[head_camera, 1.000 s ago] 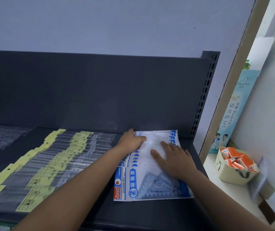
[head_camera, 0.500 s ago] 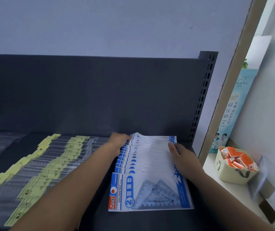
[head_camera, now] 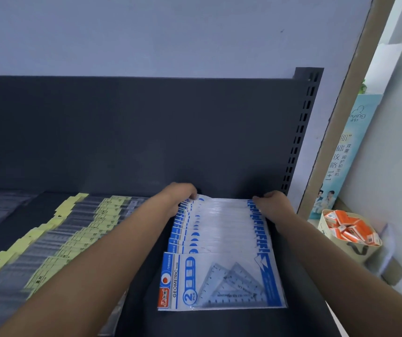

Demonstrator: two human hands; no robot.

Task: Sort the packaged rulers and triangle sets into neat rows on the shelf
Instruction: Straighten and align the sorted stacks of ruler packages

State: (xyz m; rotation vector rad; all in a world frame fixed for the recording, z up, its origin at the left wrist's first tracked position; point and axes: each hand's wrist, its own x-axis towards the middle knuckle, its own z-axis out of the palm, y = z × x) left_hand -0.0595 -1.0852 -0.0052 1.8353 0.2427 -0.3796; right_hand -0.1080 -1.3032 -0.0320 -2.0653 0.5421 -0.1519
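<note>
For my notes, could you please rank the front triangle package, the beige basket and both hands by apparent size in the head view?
front triangle package
beige basket
left hand and right hand: alike, unranked

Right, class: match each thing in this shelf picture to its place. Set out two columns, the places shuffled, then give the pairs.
Things
1. triangle set packs
2. ruler packs
3. basket
4. left hand

Places
A. off the shelf, to its right
B. on the shelf, left of the triangle row
C. at the triangle row's far left corner
D. on the shelf's right part, overlapping in a row

Pairs: 1-D, 2-B, 3-A, 4-C
</note>
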